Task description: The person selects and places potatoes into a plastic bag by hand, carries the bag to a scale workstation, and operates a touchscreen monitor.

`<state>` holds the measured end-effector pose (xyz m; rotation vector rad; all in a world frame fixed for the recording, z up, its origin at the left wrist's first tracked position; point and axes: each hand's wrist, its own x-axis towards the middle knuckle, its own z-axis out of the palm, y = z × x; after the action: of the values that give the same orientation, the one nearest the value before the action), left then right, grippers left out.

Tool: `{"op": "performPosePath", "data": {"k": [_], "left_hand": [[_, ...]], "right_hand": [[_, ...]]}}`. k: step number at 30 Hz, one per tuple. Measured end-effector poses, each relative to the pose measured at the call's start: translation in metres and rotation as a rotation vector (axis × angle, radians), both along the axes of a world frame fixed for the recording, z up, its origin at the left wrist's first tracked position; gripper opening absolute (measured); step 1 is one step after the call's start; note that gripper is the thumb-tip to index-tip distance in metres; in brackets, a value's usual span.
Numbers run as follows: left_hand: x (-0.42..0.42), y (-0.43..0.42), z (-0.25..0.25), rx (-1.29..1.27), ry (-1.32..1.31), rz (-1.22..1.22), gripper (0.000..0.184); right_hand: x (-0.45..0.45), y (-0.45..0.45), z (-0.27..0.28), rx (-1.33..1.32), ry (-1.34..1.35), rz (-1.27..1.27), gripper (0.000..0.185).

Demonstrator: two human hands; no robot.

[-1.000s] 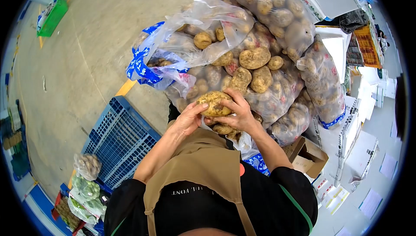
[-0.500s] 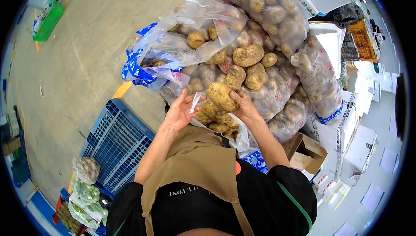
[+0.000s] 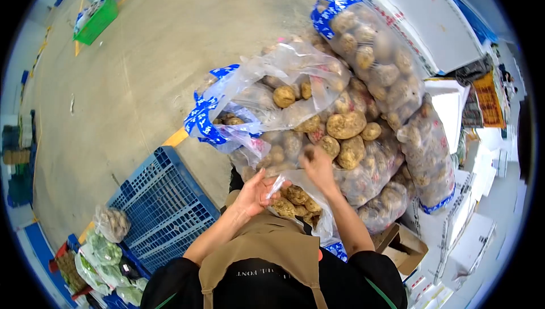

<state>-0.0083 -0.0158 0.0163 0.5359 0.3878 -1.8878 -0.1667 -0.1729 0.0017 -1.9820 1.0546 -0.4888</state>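
Note:
My left hand (image 3: 254, 194) pinches the gathered edge of a clear plastic bag (image 3: 325, 222) at my front. Inside that bag lie several brown potatoes (image 3: 296, 194). My right hand (image 3: 319, 167) is beyond the bag's mouth, fingers curled downward and smeared by motion, close beside a loose potato (image 3: 329, 146). Whether its fingers grip anything is hidden. More loose potatoes, including a large one (image 3: 346, 124), rest on top of a filled potato sack (image 3: 372, 167). An opened sack (image 3: 295, 62) with blue printed trim spreads to the left of them.
Full potato sacks (image 3: 426, 161) stand at the right, near white foam boxes (image 3: 426, 19) and an open cardboard box (image 3: 406, 249). A blue plastic pallet (image 3: 164, 207) lies at the left, with bagged vegetables (image 3: 108, 258) beside it. A green crate (image 3: 95, 20) sits far back.
The large potato formerly in my right hand is no longer in it. That hand has moved up and away from the bag toward the loose potatoes. My left hand keeps hold of the bag.

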Motion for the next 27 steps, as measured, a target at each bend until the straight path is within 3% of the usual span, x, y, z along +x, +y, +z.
{"op": "performPosePath", "data": {"k": [3, 5, 7, 9, 10, 16, 17, 20, 23, 27], "left_hand": [[0.004, 0.011, -0.001, 0.028, 0.032, -0.004, 0.064], [0.006, 0.013, 0.0, 0.06, 0.024, -0.023, 0.063], [0.006, 0.015, -0.004, 0.07, 0.042, -0.029, 0.063], [0.007, 0.017, -0.008, 0.07, 0.078, -0.037, 0.062], [0.008, 0.015, -0.009, 0.065, 0.086, -0.034, 0.062], [0.012, 0.012, -0.013, 0.049, 0.135, -0.019, 0.06], [0.013, 0.011, -0.013, 0.053, 0.126, -0.021, 0.059], [0.014, 0.009, -0.015, 0.068, 0.114, -0.004, 0.058], [0.016, 0.007, -0.019, 0.118, 0.108, 0.036, 0.061], [0.015, 0.0, -0.024, 0.216, 0.129, 0.185, 0.064]], "right_hand": [[0.087, -0.047, -0.013, -0.05, -0.092, 0.074, 0.024], [0.145, -0.063, -0.057, -0.098, 0.039, 0.235, 0.025], [0.2, -0.062, -0.117, -0.045, 0.015, 0.349, 0.038], [0.239, -0.046, -0.122, 0.105, 0.376, 0.405, 0.042], [0.251, -0.039, -0.125, 0.178, 0.559, 0.43, 0.045], [0.256, -0.018, -0.143, 0.378, 0.591, 0.41, 0.05], [0.247, -0.02, -0.145, 0.304, 0.507, 0.351, 0.054], [0.212, -0.033, -0.132, 0.923, -0.264, 0.071, 0.054], [0.169, -0.046, -0.12, 1.111, -0.646, -0.153, 0.055], [0.092, -0.067, -0.079, 1.414, -0.876, -0.086, 0.067]]}}
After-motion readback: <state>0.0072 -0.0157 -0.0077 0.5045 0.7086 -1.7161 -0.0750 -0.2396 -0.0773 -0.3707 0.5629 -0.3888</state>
